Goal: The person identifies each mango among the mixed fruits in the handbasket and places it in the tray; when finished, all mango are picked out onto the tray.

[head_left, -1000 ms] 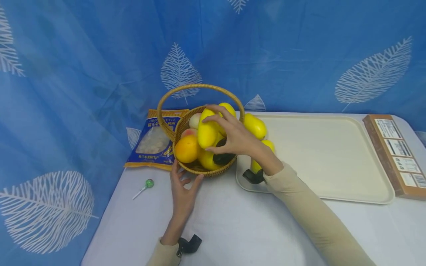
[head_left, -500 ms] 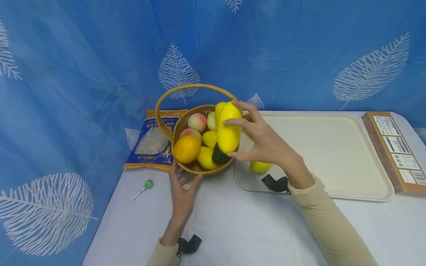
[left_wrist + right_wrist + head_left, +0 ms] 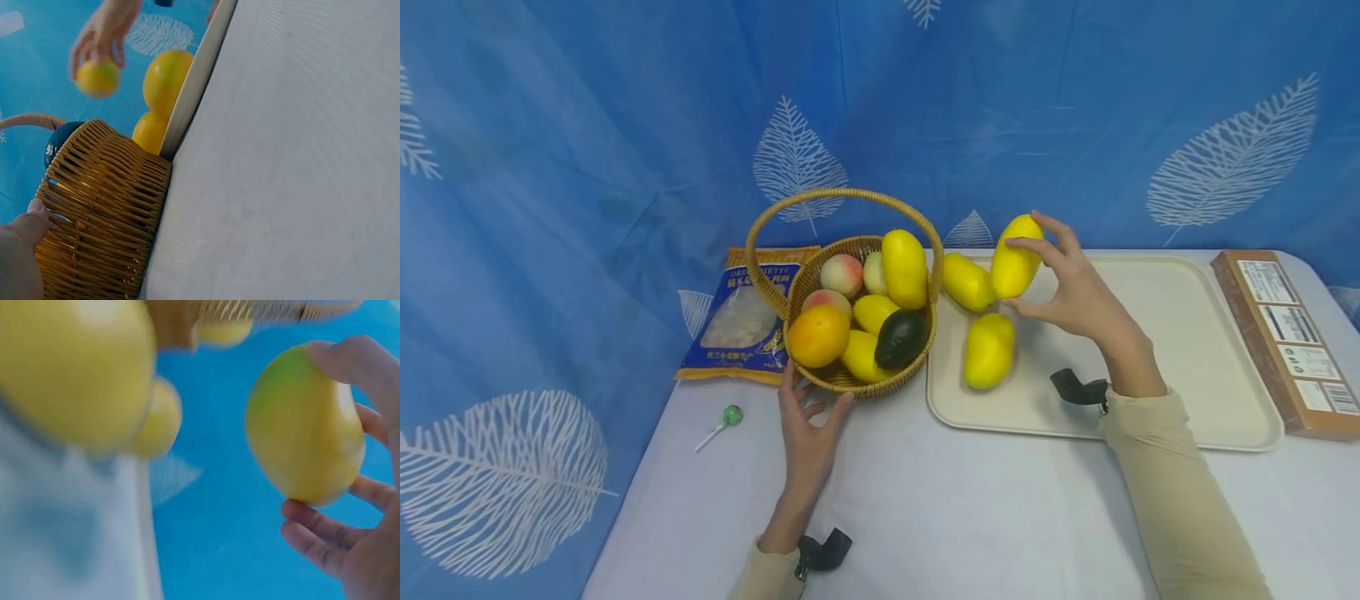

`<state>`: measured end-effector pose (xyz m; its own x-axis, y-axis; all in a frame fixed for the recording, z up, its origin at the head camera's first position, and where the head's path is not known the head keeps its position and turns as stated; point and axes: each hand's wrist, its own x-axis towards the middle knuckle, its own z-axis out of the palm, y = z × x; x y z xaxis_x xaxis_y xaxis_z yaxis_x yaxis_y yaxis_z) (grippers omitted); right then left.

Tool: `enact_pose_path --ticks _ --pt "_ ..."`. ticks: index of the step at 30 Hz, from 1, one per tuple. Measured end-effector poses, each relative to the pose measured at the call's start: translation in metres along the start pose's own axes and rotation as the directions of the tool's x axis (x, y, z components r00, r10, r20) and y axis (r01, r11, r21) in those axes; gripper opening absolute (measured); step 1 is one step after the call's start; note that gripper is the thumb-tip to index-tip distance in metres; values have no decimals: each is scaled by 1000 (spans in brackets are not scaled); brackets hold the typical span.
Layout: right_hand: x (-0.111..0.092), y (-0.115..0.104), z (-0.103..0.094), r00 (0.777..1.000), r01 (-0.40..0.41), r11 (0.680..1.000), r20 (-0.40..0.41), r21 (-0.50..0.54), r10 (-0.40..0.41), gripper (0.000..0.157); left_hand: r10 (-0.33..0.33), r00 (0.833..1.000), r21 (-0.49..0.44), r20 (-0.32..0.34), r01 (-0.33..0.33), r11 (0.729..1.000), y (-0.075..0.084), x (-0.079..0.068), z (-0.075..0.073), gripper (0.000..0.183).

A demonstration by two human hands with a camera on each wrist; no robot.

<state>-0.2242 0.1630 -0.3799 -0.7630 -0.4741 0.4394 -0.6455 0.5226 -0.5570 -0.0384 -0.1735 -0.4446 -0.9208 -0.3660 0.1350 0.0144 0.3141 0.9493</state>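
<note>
A yellow mango (image 3: 1016, 257) with a green patch is pinched between the thumb and fingers of my right hand (image 3: 1075, 287), raised above the tray's back left part. Two more mangoes lie below it: one mango (image 3: 967, 282) near the basket, another mango (image 3: 988, 350) closer to the front. My left hand (image 3: 808, 429) holds the front left wall of the wicker basket (image 3: 106, 206), its thumb against the weave. Inside the basket are a mango (image 3: 904, 268), an orange (image 3: 818, 335), peaches (image 3: 841, 275), lemons (image 3: 861, 357) and a dark green avocado (image 3: 901, 339).
The cream tray (image 3: 1120, 350) stands right of the basket, with a brown box (image 3: 1288, 342) along its right edge. A blue pasta bag (image 3: 741, 321) lies behind the basket's left side. A green lollipop (image 3: 731, 416) lies at front left. The basket handle arches upward.
My right hand has lifted the mango out of the basket and carried it right, over the tray. My left hand stays at the basket.
</note>
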Motion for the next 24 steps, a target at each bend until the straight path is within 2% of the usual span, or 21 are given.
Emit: enact_pose_path --ticks 2,5,9,12,16,24 --pt "-2 14 -1 997 -67 998 35 -11 68 75 0 1000 1 1 0 1000 7 -2 -1 90" --pt "-4 31 0 980 -162 987 110 -11 163 75 -4 1000 -1 -3 4 1000 7 -2 0 90" --pt "-7 49 3 937 -275 961 220 -23 273 75 14 1000 9 -13 -14 1000 -13 2 1 92" --pt "-9 57 5 905 -321 945 274 -63 325 76 32 999 24 -16 -31 999 -26 5 1 93" --pt "-9 60 7 889 -330 938 299 -107 347 77 38 999 40 -16 -38 999 -25 5 0 92" --pt "-8 61 16 894 -301 950 323 -86 312 69 39 999 42 -18 -38 998 -25 5 0 92"
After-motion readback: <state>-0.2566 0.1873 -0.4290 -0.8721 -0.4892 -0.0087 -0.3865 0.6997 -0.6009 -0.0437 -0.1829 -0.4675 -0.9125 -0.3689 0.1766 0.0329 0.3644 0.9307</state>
